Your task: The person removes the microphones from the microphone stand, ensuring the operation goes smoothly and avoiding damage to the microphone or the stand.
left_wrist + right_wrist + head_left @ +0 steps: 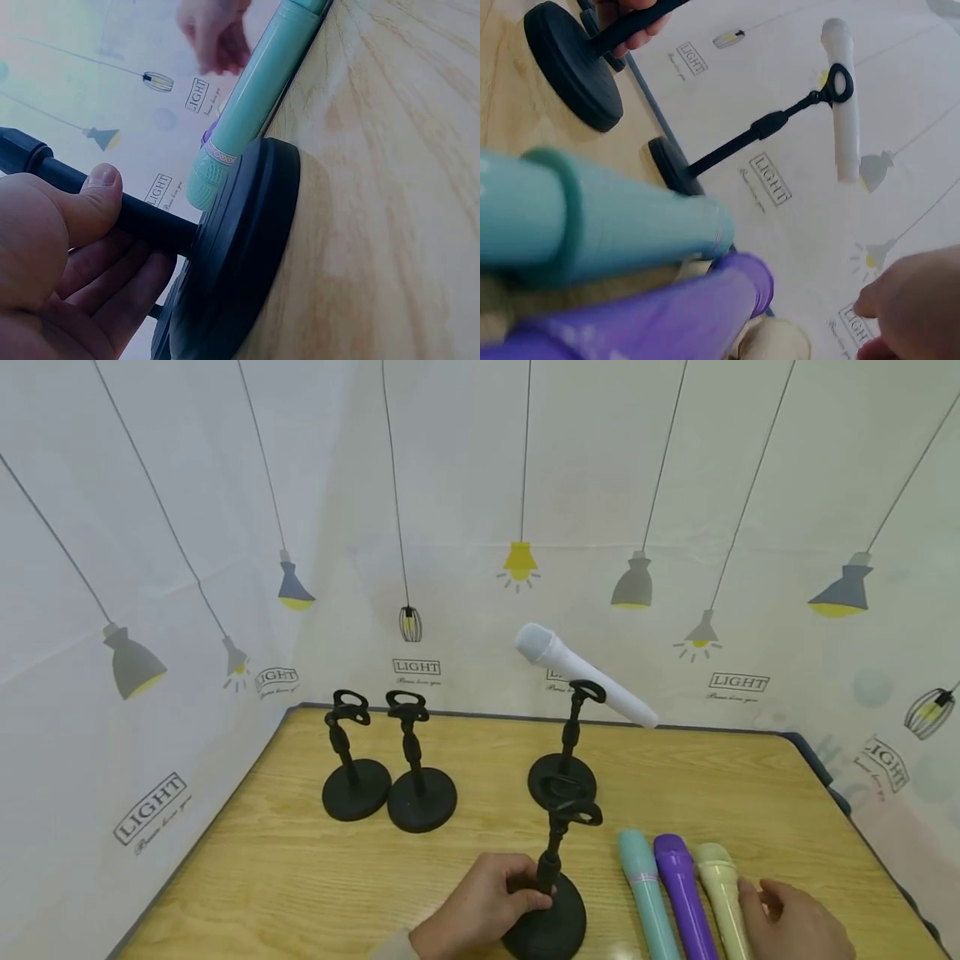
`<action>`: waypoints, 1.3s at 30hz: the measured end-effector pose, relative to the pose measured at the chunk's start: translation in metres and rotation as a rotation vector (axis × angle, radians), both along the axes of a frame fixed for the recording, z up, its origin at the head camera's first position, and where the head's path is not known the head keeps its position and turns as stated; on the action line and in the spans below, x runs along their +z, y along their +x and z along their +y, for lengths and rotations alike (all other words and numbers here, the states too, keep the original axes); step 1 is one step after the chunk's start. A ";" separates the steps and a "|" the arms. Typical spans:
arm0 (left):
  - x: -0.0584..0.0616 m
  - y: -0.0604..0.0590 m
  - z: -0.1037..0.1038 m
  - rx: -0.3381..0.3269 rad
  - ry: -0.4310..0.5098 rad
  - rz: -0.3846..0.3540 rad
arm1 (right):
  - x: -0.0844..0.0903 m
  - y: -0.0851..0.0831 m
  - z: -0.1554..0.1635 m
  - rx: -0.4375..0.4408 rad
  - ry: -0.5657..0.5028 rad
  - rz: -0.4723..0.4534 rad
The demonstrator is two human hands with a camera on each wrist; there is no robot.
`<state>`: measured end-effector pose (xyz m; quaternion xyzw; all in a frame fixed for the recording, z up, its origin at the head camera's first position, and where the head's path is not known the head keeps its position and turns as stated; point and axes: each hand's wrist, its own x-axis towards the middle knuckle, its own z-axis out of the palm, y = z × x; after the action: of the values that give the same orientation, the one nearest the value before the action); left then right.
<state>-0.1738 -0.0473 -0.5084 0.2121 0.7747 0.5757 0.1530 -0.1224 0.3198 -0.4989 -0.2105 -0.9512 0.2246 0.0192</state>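
Observation:
My left hand [480, 897] grips the pole of a black desktop microphone stand [553, 920] at the front, just above its round base. In the left wrist view, thumb and fingers wrap the pole [154, 221]. My right hand [798, 922] is beside the cream microphone [722, 885], its fingers loosely bent and holding nothing. A purple microphone [684, 893] and a teal microphone [647, 889] lie alongside the cream one, heads pointing away from me. Behind the gripped stand, a white microphone [592, 672] sits tilted in the clip of another black stand [570, 743].
Two more black stands, one at the far left [356, 789] and one next to it [422, 797], have bare clips. The wooden table [300, 877] is bordered by pale fabric walls [465, 468] printed with hanging lamps.

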 end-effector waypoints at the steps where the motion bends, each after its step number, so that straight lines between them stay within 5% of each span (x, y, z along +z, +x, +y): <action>1: 0.000 0.000 0.000 0.000 -0.002 0.001 | 0.004 0.002 -0.007 -0.015 0.011 0.093; 6: 0.001 0.000 0.001 -0.005 -0.007 -0.007 | 0.018 0.010 -0.055 0.091 -0.054 0.552; 9: 0.001 0.000 0.000 -0.003 -0.019 -0.003 | 0.023 0.009 -0.089 0.266 -0.181 0.654; 13: 0.001 -0.002 0.000 -0.010 -0.015 0.005 | 0.027 0.005 -0.131 0.440 -0.339 0.600; 19: 0.001 0.000 -0.001 -0.029 -0.022 0.017 | 0.028 0.001 -0.171 0.476 -0.566 0.504; 26: 0.000 0.001 -0.002 -0.033 -0.005 0.056 | 0.020 -0.004 -0.197 0.445 -0.496 0.719; 33: -0.001 0.001 -0.001 -0.029 0.001 0.058 | 0.017 -0.001 -0.204 0.372 -0.585 0.667; 39: 0.000 -0.002 -0.002 -0.025 -0.016 0.059 | 0.020 -0.002 -0.195 0.459 -0.690 0.558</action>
<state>-0.1758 -0.0491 -0.5083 0.2375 0.7806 0.5612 0.1392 -0.1247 0.1243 -0.4793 0.0781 -0.8019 0.5723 0.1526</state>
